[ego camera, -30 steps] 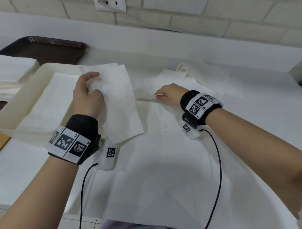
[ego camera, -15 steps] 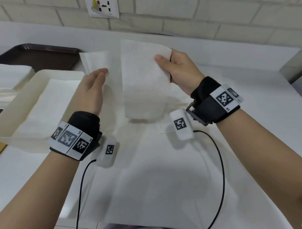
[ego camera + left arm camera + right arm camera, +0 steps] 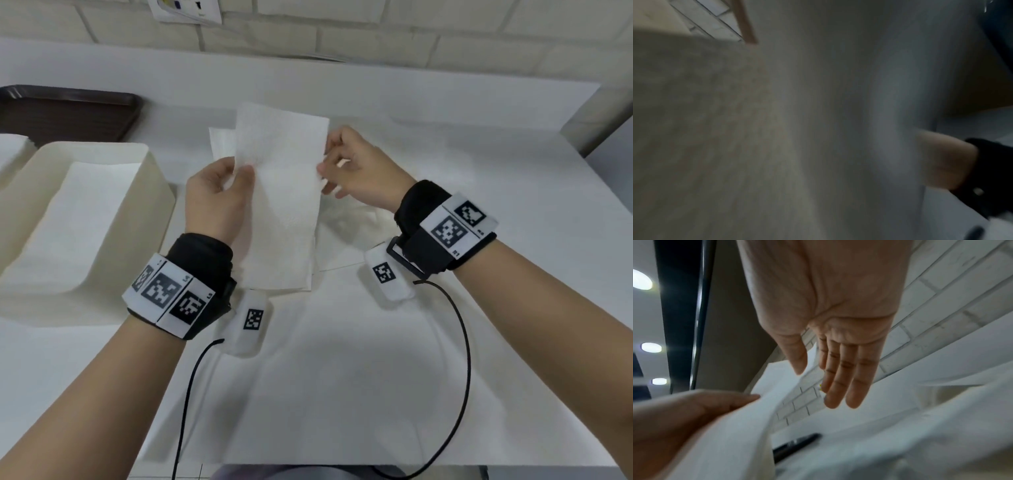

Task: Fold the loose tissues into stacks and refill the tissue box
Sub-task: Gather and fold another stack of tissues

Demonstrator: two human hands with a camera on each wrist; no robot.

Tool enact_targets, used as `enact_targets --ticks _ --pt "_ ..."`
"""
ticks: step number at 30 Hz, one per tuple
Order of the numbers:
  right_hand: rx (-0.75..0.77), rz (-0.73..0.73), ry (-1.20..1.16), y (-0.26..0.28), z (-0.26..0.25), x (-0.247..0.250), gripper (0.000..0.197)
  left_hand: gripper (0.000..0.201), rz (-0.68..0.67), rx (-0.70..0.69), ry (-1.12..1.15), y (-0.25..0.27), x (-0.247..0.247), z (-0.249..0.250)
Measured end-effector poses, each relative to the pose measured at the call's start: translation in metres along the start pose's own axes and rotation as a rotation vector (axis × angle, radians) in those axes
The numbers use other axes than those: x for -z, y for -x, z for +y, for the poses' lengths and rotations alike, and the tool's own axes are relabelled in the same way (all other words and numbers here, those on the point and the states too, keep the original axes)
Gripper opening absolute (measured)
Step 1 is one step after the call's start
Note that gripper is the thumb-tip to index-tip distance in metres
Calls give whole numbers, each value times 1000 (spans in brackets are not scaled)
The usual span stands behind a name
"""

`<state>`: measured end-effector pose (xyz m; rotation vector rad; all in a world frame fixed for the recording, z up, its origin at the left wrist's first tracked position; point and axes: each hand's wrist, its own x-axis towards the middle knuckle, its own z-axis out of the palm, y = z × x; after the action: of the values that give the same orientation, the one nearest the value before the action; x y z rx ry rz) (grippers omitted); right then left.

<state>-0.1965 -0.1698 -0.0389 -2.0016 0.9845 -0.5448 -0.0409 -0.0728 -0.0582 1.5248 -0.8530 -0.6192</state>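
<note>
My left hand (image 3: pixel 241 173) pinches the left edge of a white tissue (image 3: pixel 281 192) held upright over the table. A second tissue (image 3: pixel 221 144) sticks out behind it on the left. My right hand (image 3: pixel 323 164) is at the tissue's right edge. In the right wrist view its fingers (image 3: pixel 849 378) are straight and the thumb stands apart, curled round nothing. The cream tissue box (image 3: pixel 150 192) stands open at the left with a stack of tissues (image 3: pixel 68 219) inside. The left wrist view is dark and blurred.
Loose tissues (image 3: pixel 349 233) lie on the white table (image 3: pixel 513 171) under my right hand. A dark brown tray (image 3: pixel 68 113) sits at the back left, beside another tissue stack (image 3: pixel 10 147). A brick wall (image 3: pixel 411 34) runs behind.
The right hand brought its tissue down and left against the one in my left hand. The left hand now pinches it, and the right hand's fingers have loosened.
</note>
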Motion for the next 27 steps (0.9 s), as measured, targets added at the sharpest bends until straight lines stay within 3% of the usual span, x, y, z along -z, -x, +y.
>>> enact_targets --ticks 2,5,7,10,19,24,27 --pt "-26 -86 194 6 16 0 23 13 32 -2 -38 -3 3 -5" --pt "-47 -346 500 14 37 -4 44 10 84 16 -72 -11 10 -15" --pt "-60 -492 599 19 45 -8 57 9 109 26 -105 -14 12 -19" --pt "-54 -575 694 21 50 -13 64 18 142 32 -129 -16 15 -20" --pt "76 -532 846 24 47 -23 43 48 197 -38 -200 -14 25 -16" --pt "113 -434 868 24 45 -22 23 36 164 -62 -263 -13 29 -13" --pt "126 -304 748 24 37 -17 8 42 121 -4 -238 -13 29 -11"
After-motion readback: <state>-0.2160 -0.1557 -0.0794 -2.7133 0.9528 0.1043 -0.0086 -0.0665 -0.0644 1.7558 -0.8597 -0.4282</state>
